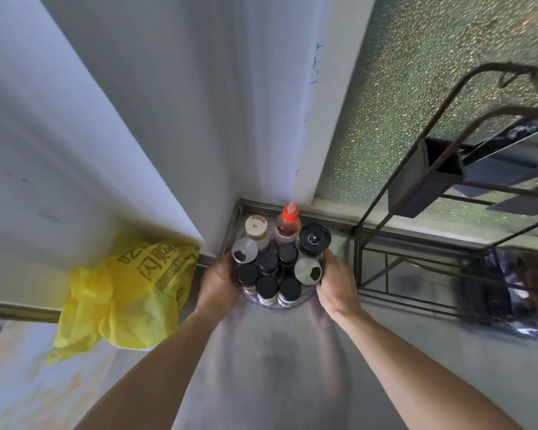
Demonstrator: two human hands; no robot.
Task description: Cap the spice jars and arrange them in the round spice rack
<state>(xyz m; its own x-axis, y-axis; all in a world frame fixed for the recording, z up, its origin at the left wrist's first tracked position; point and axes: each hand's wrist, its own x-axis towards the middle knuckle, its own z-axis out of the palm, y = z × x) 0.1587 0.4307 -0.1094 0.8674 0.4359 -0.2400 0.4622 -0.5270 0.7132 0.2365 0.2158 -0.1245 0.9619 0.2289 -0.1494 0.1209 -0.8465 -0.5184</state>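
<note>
Head view: spice rack [263, 301] between both hands.

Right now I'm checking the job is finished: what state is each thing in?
Round spice rack: full, gripped from both sides.
Black-lidded jars: capped, upright.
Red-nozzle bottle: capped, upright.
Beige-lidded jar: capped.
Left hand: on the rack's left side.
Right hand: on its right side.
Yellow bag: crumpled.

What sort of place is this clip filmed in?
Probably a home kitchen corner beside a window. Both hands, left and right, hold a round spice rack full of capped jars on a grey counter. Frosted glass, a dark metal shelf rack and a yellow plastic bag surround it.
</note>
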